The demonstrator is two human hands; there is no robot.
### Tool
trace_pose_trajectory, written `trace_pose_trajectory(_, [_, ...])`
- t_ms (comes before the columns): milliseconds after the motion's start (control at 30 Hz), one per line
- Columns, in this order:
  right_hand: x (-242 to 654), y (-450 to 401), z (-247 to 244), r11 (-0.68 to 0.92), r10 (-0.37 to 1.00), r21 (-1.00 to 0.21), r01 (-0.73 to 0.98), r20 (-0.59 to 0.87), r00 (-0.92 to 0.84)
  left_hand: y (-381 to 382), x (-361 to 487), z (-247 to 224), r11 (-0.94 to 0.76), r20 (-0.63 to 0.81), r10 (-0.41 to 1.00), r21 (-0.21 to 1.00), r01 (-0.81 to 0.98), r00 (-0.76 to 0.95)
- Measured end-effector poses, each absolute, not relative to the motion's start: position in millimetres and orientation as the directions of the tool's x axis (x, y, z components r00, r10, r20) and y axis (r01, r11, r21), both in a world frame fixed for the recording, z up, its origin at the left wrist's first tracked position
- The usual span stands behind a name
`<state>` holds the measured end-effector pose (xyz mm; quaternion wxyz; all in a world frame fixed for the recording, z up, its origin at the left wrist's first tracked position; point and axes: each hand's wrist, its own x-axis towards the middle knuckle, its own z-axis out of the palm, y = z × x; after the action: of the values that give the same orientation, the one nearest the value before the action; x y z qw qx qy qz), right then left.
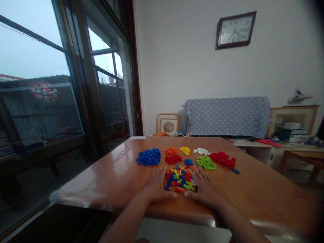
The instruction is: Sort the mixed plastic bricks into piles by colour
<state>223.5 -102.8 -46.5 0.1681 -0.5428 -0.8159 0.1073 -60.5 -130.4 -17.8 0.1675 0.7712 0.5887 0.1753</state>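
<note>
Cupping the mixed brick pile [179,179] with both palms flat on the table [253,189]: my left hand [156,187] and right hand [204,189], fingers spread, holding nothing. Sorted heaps sit beyond: blue heap [149,157], orange, yellow, white, green heap [206,163], red heap [222,158]. I judge sorting partway; the mixed pile remains.

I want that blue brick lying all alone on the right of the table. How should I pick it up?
Pinch the lone blue brick across its two long sides, coming straight down from above. It lies flat on the table, long and thin, with bare wood around it. The red pile sits just behind, so fingers have room there.
</note>
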Motion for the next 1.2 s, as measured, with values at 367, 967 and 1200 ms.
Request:
trace_pose_trajectory(367, [219.1,-100.2,-49.3,0.332,0.943,-0.355,0.874,0.16,-0.293,-114.0,-33.3,-25.2,-0.243,0.075,0.97,0.416,0.877,0.233])
trace_pose_trajectory(967, [221.8,-98.1,-45.9,0.344,0.937,-0.453,0.822,0.227,-0.267,-109.1,-27.0,-32.1,-0.275,0.127,0.961,0.382,0.883,0.244])
trace_pose_trajectory(1200, [228.4,-91.3,-50.8,0.26,0.957,-0.64,0.723,0.27,-0.106,-95.2,-41.5,-26.5,-0.259,0.233,0.96,0.534,0.805,0.155])
